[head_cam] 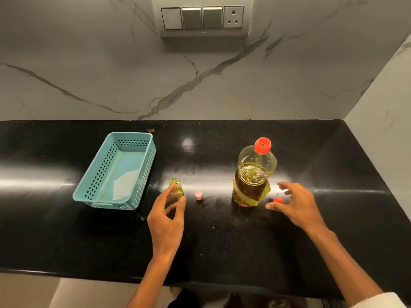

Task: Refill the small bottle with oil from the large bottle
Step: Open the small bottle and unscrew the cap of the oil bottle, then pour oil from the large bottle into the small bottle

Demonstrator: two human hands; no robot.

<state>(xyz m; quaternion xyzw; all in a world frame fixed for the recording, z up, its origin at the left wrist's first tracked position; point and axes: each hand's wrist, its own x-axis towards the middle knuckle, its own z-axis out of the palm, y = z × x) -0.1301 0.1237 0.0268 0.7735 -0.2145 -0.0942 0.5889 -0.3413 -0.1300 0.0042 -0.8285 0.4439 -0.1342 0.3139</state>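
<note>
Your left hand [165, 221] maybe pinching the small bottle [178, 188], right hand [298, 205] splayed wide — bump the big bottle [253, 174] and oil spills.

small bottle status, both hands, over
Left hand pinches small bottle, uncapped. Right hand open beside loose red cap. Large bottle upright; pink cap lies between bottles.

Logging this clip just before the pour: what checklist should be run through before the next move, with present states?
1. Mouth of small bottle open, pink cap set beside it: ok.
2. The left hand holds small bottle: ok.
3. The large bottle upright, red cap lying on counter: ok.
4. The right hand gripping large bottle: not ok, open beside it.
5. Room left in small bottle: cannot tell.
</note>
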